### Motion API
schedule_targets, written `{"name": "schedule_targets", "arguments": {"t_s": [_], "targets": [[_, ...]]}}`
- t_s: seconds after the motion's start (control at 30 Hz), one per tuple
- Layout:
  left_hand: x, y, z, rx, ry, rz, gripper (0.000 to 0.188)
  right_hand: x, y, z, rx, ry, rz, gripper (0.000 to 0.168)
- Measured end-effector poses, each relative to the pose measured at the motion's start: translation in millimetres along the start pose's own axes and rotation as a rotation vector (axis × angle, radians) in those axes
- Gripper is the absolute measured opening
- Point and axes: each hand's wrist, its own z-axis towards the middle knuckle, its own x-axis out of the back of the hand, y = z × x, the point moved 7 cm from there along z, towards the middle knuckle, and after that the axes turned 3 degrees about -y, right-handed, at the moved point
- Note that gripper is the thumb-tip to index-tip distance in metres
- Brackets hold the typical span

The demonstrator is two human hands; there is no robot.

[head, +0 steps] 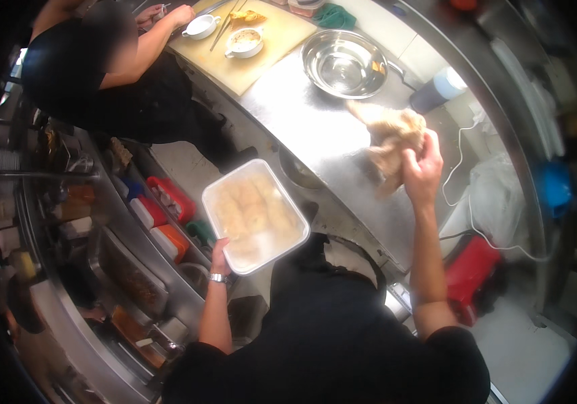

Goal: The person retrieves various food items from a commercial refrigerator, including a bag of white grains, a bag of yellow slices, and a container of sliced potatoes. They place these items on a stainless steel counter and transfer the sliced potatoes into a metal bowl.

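My left hand point(221, 257), with a metal watch on the wrist, holds a lidded translucent plastic container point(256, 214) by its near left corner. Pale, rounded food pieces show dimly through the lid; what they are I cannot tell. A crumpled tan cloth point(394, 134), partly blurred, hangs from my right hand point(423, 164) above the stainless steel counter point(313, 136). Just beyond the cloth a round steel bowl point(344, 64) stands on the counter, with a small orange patch at its right inside wall.
At the upper left a co-worker point(131, 76) in black works beside a yellowish cutting board point(278, 35) bearing white handled bowls point(245, 43). A dark bottle point(437, 90), white cable point(455, 166) and red object point(473, 278) lie rightward. Shelves with bins point(169, 197) line the left.
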Motion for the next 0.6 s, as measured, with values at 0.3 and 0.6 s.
{"name": "schedule_targets", "arguments": {"t_s": [0.3, 0.6], "targets": [[4, 11, -9, -0.158, 0.316, 0.067, 0.042, -306, 90, 78, 0.291, -0.470, -0.635, 0.053], [-17, 51, -12, -0.095, 0.236, 0.207, 0.063, -187, 137, -29, 0.107, -0.197, -0.701, 0.051]]}}
